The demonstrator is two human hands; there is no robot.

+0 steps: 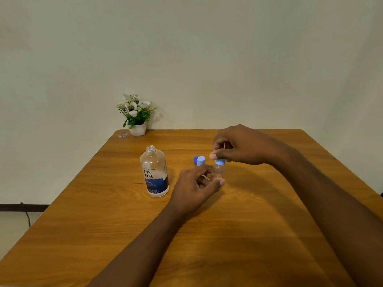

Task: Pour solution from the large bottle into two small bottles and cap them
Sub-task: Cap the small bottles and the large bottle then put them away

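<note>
Pinching rnd blue cap [220,162] on clear btl [217,171].

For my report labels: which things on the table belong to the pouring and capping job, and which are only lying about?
Job: open large bottle; small bottle, held by left hand; light-blue cap on it, pinched by right hand; second light-blue cap; dark-blue cap.

Lying about: flower pot; small clear scrap near it.

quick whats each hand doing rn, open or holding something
Left hand: holding the small bottle by its lower part.
Right hand: pinching the light blue cap on top of that bottle.
</note>
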